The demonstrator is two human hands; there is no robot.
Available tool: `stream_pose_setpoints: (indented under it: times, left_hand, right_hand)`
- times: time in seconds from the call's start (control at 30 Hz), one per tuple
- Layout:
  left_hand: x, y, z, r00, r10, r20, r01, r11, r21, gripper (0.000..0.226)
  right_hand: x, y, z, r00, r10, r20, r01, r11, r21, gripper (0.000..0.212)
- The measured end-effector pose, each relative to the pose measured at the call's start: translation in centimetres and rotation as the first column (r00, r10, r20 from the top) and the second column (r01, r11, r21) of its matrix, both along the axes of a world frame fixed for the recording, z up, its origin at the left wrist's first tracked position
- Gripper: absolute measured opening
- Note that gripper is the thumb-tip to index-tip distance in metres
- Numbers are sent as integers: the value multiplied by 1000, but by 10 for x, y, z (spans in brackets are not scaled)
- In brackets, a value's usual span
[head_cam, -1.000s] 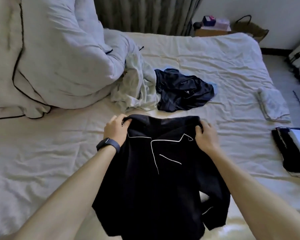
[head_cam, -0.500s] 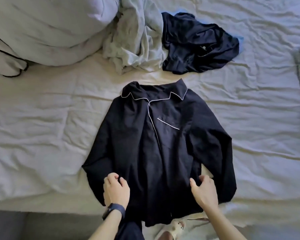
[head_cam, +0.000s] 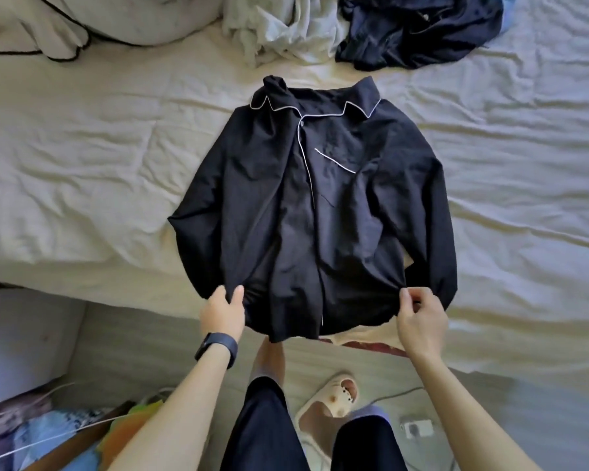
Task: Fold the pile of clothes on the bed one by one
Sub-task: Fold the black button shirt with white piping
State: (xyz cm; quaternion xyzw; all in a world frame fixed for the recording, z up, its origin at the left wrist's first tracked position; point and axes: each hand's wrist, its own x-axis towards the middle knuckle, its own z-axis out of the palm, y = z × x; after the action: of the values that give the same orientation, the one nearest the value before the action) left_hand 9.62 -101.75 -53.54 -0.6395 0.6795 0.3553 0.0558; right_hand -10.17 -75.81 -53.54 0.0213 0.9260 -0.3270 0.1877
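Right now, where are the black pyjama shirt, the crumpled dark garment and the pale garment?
black pyjama shirt (head_cam: 320, 215), head view, middle of its front.
crumpled dark garment (head_cam: 419, 32), head view, centre of the heap.
pale garment (head_cam: 286, 28), head view, middle of its folds.

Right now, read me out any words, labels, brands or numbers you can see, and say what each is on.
No text can be read.
On the shirt: only white piping, no lettering.
On the wristband: dark, nothing shows.
On the floor clutter: too blurred to read.
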Motion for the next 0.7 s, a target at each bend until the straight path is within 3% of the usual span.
stream_pose_setpoints:
  times: [0.13,0.23,0.33,0.4,0.47,0.53,0.63,0.7]
  left_hand:
    - [18,-4,19,967,204,-155,-227,962,-150,31]
    - [29,-6,17,970,223,-97,-228,973,-38,40]
    - [36,-5,10,941,322,-108,-296,934,201,60]
    - [38,-1,5,968,211,-139,-152,924,350,65]
    - [43,5,-5,997,-46,-54,65,908,414,59]
    - [47,8,-14,981,-188,51,155,911,383,41]
    - [54,2,-10,999,-48,3,46,974,220,11]
    - [63,-8,-4,996,81,-46,-74,989,130,11]
  right_hand:
    - [2,19,12,987,-113,-118,105,992,-68,13]
    - [10,12,9,992,-81,97,90,992,-94,14]
    - [24,3,-1,929,-25,368,97,979,-178,13]
    - [33,1,-11,863,83,498,55,965,-256,18]
    - [41,2,-17,815,174,553,-31,966,-258,11]
    - [49,8,-20,857,222,465,-145,970,-195,16]
    - [55,18,-10,948,138,285,-91,981,-172,26]
    - [55,24,-2,979,18,205,17,986,-166,42]
